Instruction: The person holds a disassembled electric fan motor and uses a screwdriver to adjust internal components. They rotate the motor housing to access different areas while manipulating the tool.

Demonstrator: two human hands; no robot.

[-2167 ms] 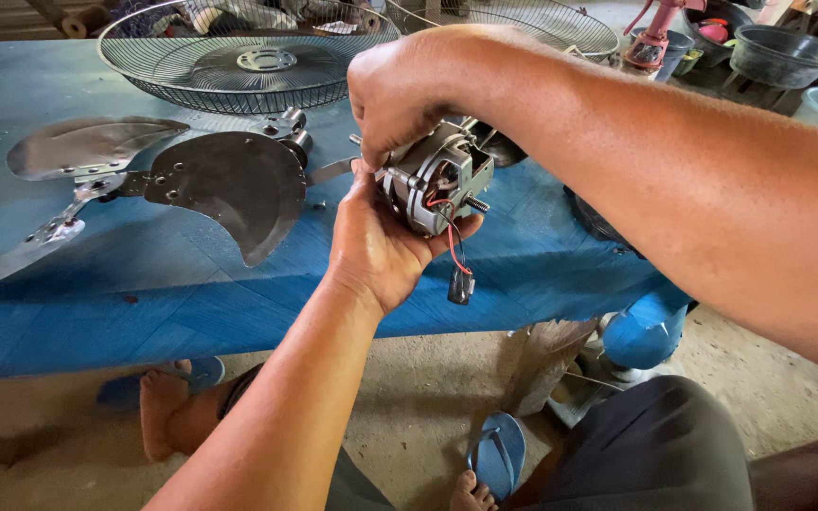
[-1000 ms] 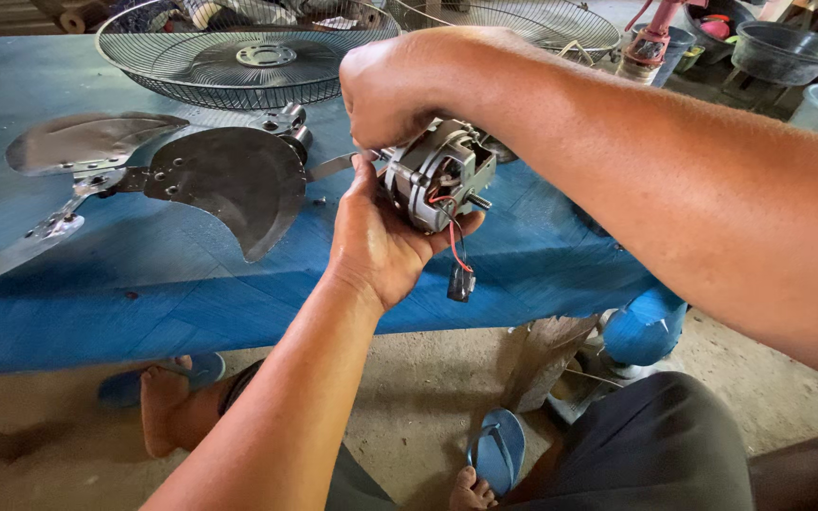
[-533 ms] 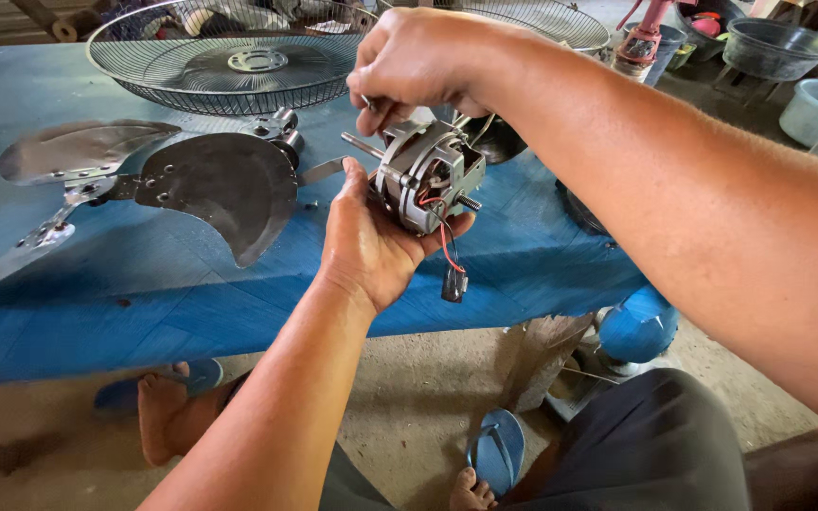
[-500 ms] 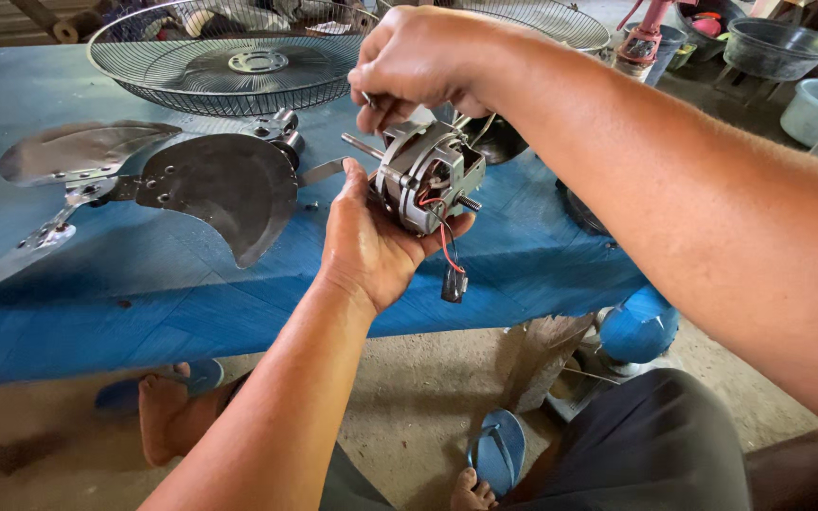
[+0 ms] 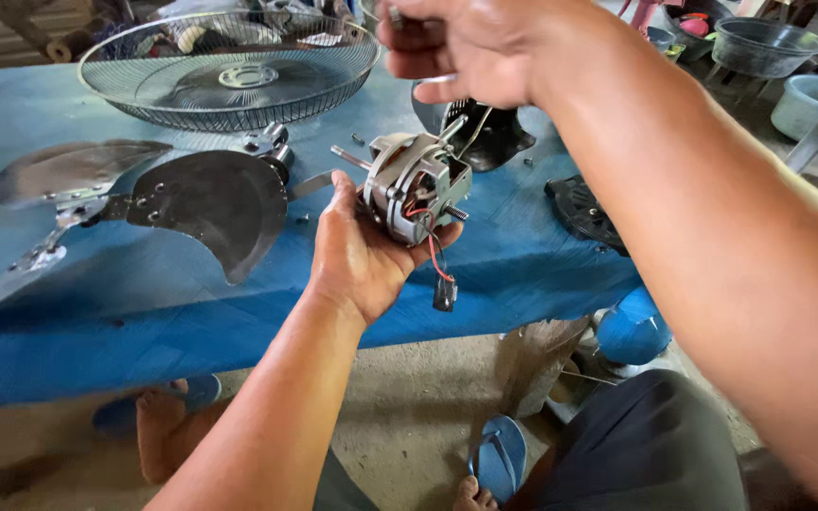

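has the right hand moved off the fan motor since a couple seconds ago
Yes. The right hand has lifted off the fan motor and away toward the wire fan guard's side of the table; the left hand holds the motor.

Bare forearms, no sleeves; dark grey trousers [image 5: 655,445]; blue flip-flop [image 5: 499,459].

The left hand [image 5: 357,255] cups a small fan motor [image 5: 417,187] from below and behind, its shaft pointing up to the left, with red and black wires hanging from it to a small black connector [image 5: 444,294]. The right hand [image 5: 461,43] is raised above the motor, apart from it, fingers curled around something too hidden to tell. Below lies the blue desk [image 5: 125,303], carrying dark metal fan blades [image 5: 205,199] left of the motor, a round wire fan guard [image 5: 229,66] behind them, and a black plastic part [image 5: 584,210] to the right.
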